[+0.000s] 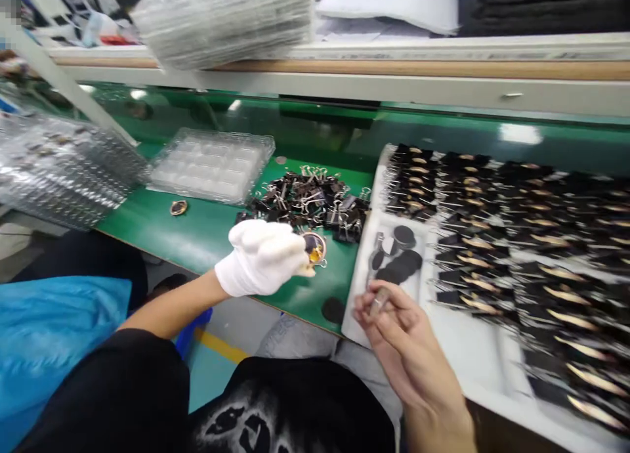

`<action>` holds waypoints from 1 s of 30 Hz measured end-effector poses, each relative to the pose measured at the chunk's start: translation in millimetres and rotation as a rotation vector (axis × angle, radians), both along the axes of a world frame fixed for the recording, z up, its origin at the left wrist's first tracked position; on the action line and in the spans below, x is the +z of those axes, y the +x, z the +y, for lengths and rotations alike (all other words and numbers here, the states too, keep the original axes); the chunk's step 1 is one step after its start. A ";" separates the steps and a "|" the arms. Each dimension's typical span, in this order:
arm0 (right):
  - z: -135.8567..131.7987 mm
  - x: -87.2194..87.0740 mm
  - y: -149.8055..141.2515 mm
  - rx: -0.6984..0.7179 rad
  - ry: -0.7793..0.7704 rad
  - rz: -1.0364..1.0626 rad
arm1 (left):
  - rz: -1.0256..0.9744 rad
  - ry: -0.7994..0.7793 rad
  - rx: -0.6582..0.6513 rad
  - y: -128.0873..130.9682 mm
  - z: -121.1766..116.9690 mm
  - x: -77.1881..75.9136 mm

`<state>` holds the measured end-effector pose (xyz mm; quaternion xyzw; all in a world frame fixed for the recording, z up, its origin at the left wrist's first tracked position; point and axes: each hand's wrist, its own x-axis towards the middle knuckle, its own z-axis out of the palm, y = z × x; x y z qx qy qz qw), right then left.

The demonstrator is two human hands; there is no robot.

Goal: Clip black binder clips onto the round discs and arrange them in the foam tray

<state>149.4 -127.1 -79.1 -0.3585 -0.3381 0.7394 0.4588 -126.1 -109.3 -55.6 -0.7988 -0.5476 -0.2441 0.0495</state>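
Note:
My left hand (266,256), in a white glove, is closed on a round gold-rimmed part (315,248) that looks like a watch case, with something yellow inside it. My bare right hand (411,348) pinches a small greyish piece (378,302) between thumb and fingers; its kind is unclear. Just beyond that hand, several black discs (401,269) lie in a white tray (359,289). A pile of black binder clips (310,203) rests behind my left hand. One more black disc (333,310) is at the table's front edge.
Rows of binder clips (472,243) clamped on gold-rimmed parts fill the right side. A clear compartment tray (211,164) and stacked plastic trays (63,171) stand at left, near another gold-rimmed part (178,207). A shelf (344,79) crosses above the green table (207,233).

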 end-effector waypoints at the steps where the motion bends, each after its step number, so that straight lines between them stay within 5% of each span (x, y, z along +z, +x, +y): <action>1: 0.3 2.8 -5.1 0.013 -0.051 0.092 | 0.041 0.131 -0.116 12.7 3.9 1.3; 5: 0.9 8.8 -11.2 -0.013 -0.096 0.282 | 0.244 0.730 -0.468 49.6 23.6 11.2; 8: 0.5 8.4 -4.5 -0.046 -0.031 0.263 | 0.249 0.773 -0.626 66.9 42.2 19.7; 12: -0.2 2.9 6.1 -0.195 0.056 0.149 | 0.061 0.616 -0.697 82.7 64.7 20.6; 15: -0.6 -0.7 12.8 -0.286 0.196 -0.024 | -0.119 0.271 -0.622 91.1 68.5 17.8; 20: -0.6 2.6 16.9 -0.399 0.365 -0.333 | -0.020 -0.216 -0.503 102.1 57.4 19.7; 25: 1.9 4.4 12.2 -0.372 0.349 -0.300 | 0.025 -0.054 -0.442 108.9 55.0 10.1; 30: 8.6 0.5 9.5 -0.404 0.354 -0.279 | -0.172 0.025 -0.438 109.4 52.5 0.7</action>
